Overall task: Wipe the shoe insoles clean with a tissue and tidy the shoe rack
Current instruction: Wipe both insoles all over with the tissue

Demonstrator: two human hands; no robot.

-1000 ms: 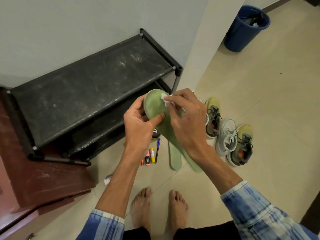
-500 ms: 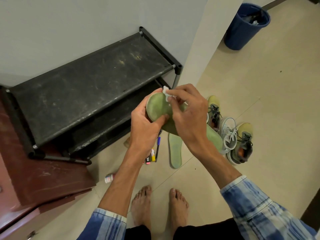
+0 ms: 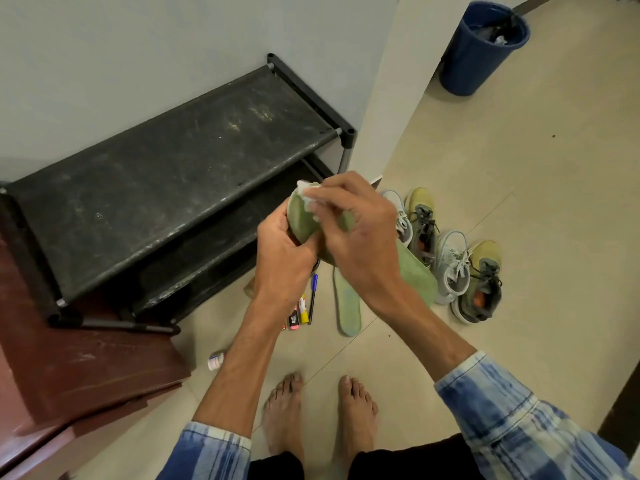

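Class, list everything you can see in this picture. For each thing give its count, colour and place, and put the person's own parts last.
rack: 1, black, against the wall
cabinet: 1, red-brown, left of the rack
bin: 1, blue, far right on the floor
white shoes: 2, on the floor, right
yellow shoes: 2, beside the white ones
held insole: 1, green, in the hands
floor insole: 1, green, on the floor below the hands
tissue: 1, white, on the held insole's end
pen: 1, blue and black, on the floor by the rack
markers: a few, yellow and pink, beside the pen
bottle: 1, white, on the floor near the cabinet
feet: 2, bare, bottom
left hand: grips the held insole
right hand: pinches the tissue
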